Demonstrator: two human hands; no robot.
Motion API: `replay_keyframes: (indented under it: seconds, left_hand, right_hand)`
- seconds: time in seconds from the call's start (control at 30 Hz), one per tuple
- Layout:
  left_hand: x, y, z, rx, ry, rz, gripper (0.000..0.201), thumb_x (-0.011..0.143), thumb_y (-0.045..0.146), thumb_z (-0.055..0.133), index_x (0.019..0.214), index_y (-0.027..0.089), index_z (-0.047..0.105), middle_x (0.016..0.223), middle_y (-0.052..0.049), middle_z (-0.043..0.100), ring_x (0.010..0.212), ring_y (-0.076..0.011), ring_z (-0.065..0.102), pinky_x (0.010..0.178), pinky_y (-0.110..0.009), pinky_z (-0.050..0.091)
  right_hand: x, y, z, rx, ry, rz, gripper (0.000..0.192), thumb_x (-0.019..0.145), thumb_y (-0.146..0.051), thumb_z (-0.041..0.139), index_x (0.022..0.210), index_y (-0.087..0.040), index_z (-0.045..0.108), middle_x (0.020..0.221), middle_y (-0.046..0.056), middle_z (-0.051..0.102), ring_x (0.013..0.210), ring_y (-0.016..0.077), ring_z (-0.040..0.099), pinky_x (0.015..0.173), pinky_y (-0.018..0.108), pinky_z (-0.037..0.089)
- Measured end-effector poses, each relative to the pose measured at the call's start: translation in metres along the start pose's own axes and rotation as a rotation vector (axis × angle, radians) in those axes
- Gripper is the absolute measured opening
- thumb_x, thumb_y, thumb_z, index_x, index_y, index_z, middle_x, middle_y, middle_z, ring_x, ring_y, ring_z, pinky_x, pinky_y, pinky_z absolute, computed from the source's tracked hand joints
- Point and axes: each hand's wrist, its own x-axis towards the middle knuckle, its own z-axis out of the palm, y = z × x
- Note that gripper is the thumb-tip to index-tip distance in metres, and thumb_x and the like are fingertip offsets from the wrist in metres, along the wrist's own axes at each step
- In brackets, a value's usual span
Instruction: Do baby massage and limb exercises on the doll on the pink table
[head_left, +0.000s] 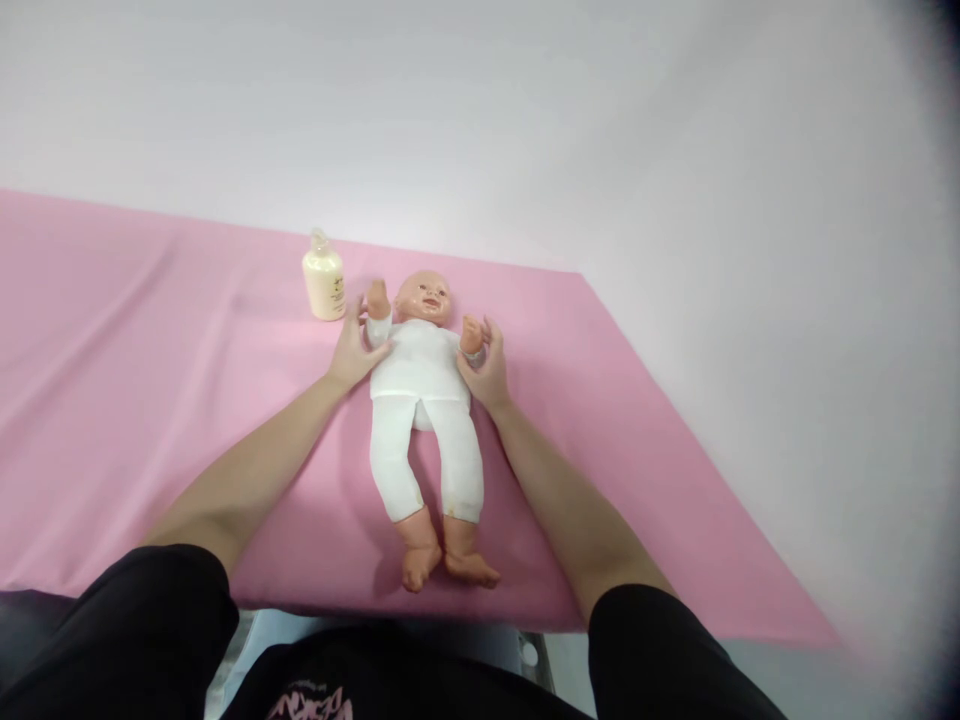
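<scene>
Our left hand (pixel 355 347) and right hand (pixel 490 370) curl around the white-sleeved arms (pixel 379 330) of the doll (pixel 420 365), thumbs and fingers apart on either side, though we cannot tell how firmly they press; the doll lies face up between them, its head (pixel 420 288) and moulded feet (pixel 465 560) smooth and shiny, its rounded white torso and legs matt. Just beside our left fingertips stands a round-shouldered bottle (pixel 325 288) of creamy liquid with a pump top (pixel 320 241), while the softly creased pink cloth (pixel 180 380) stretches wide to our left and less to our right, its front edge near the doll's feet, a pale wall (pixel 480 120) beyond
</scene>
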Motion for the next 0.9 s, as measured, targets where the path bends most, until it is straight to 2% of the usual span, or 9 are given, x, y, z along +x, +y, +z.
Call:
replay_keyframes:
  seconds: [0.13, 0.27, 0.37, 0.47, 0.57, 0.63, 0.7, 0.77, 0.9]
  left_hand:
    - [-0.002, 0.005, 0.000, 0.077, -0.171, 0.165, 0.096, 0.077, 0.059, 0.082, 0.154, 0.020, 0.040, 0.126, -0.013, 0.066, 0.112, -0.0304, 0.066, 0.106, -0.049, 0.051]
    - [-0.003, 0.007, 0.000, 0.076, -0.265, 0.187, 0.103, 0.077, 0.059, 0.082, 0.159, 0.023, 0.033, 0.124, -0.012, 0.067, 0.113, -0.0316, 0.066, 0.106, -0.051, 0.051]
    - [-0.003, 0.003, 0.003, 0.043, -0.273, 0.184, 0.104, 0.085, 0.064, 0.072, 0.165, 0.020, 0.021, 0.132, -0.017, 0.065, 0.119, -0.0337, 0.064, 0.110, -0.054, 0.049]
    - [-0.002, -0.002, 0.007, 0.029, -0.226, 0.135, 0.098, 0.097, 0.061, 0.054, 0.167, 0.013, 0.003, 0.146, -0.024, 0.056, 0.136, -0.0357, 0.056, 0.119, -0.057, 0.041]
    - [-0.001, -0.007, 0.011, 0.026, -0.168, 0.040, 0.094, 0.102, 0.059, 0.045, 0.166, 0.011, -0.005, 0.164, -0.027, 0.036, 0.155, -0.0362, 0.035, 0.128, -0.057, 0.028]
    - [0.000, -0.009, 0.012, 0.024, -0.155, -0.012, 0.090, 0.104, 0.059, 0.041, 0.167, 0.013, -0.003, 0.172, -0.025, 0.021, 0.162, -0.0358, 0.020, 0.132, -0.057, 0.019]
    - [0.000, -0.010, 0.012, 0.028, -0.166, -0.066, 0.087, 0.104, 0.059, 0.040, 0.167, 0.014, 0.000, 0.175, -0.022, 0.010, 0.164, -0.0351, 0.010, 0.133, -0.057, 0.014]
    - [0.001, -0.010, 0.010, 0.039, -0.184, -0.116, 0.084, 0.104, 0.056, 0.040, 0.168, 0.015, 0.003, 0.176, -0.019, 0.005, 0.164, -0.0346, 0.005, 0.133, -0.057, 0.013]
    - [0.003, -0.010, 0.006, 0.069, -0.211, -0.138, 0.074, 0.105, 0.047, 0.040, 0.168, 0.019, 0.013, 0.177, -0.011, 0.010, 0.165, -0.0297, 0.006, 0.135, -0.051, 0.010]
  right_hand:
    - [-0.001, -0.008, -0.002, -0.020, -0.085, -0.098, 0.052, 0.089, -0.041, 0.070, 0.137, -0.027, 0.057, 0.126, 0.011, 0.071, 0.118, 0.0283, 0.068, 0.111, 0.051, 0.054]
    - [-0.001, -0.016, -0.007, -0.038, -0.169, -0.195, 0.043, 0.091, -0.037, 0.067, 0.133, -0.029, 0.061, 0.123, 0.009, 0.073, 0.113, 0.0292, 0.070, 0.107, 0.051, 0.056]
    - [-0.001, -0.013, -0.007, -0.021, -0.199, -0.184, 0.055, 0.094, -0.041, 0.063, 0.146, -0.028, 0.052, 0.133, 0.011, 0.068, 0.124, 0.0312, 0.065, 0.114, 0.054, 0.051]
    - [-0.001, -0.004, -0.002, -0.017, -0.193, -0.092, 0.074, 0.098, -0.049, 0.055, 0.161, -0.024, 0.028, 0.150, 0.017, 0.055, 0.143, 0.0327, 0.051, 0.124, 0.058, 0.039]
    - [0.000, 0.008, 0.005, -0.047, -0.153, 0.016, 0.084, 0.101, -0.055, 0.044, 0.166, -0.021, 0.005, 0.168, 0.019, 0.031, 0.160, 0.0321, 0.027, 0.131, 0.062, 0.023]
    - [0.001, 0.015, 0.007, -0.078, -0.144, 0.076, 0.085, 0.102, -0.057, 0.038, 0.166, -0.021, -0.003, 0.173, 0.017, 0.017, 0.164, 0.0318, 0.013, 0.132, 0.064, 0.016]
    - [0.002, 0.021, 0.008, -0.115, -0.155, 0.124, 0.084, 0.102, -0.058, 0.035, 0.166, -0.021, -0.006, 0.176, 0.015, 0.009, 0.165, 0.0315, 0.005, 0.132, 0.066, 0.013]
    - [0.003, 0.025, 0.006, -0.147, -0.161, 0.144, 0.082, 0.103, -0.057, 0.031, 0.167, -0.021, -0.006, 0.176, 0.013, 0.007, 0.166, 0.0301, 0.003, 0.133, 0.064, 0.012]
    - [0.006, 0.027, -0.001, -0.136, -0.146, 0.160, 0.076, 0.104, -0.055, 0.030, 0.168, -0.023, 0.005, 0.176, 0.011, 0.014, 0.165, 0.0279, 0.012, 0.133, 0.062, 0.016]
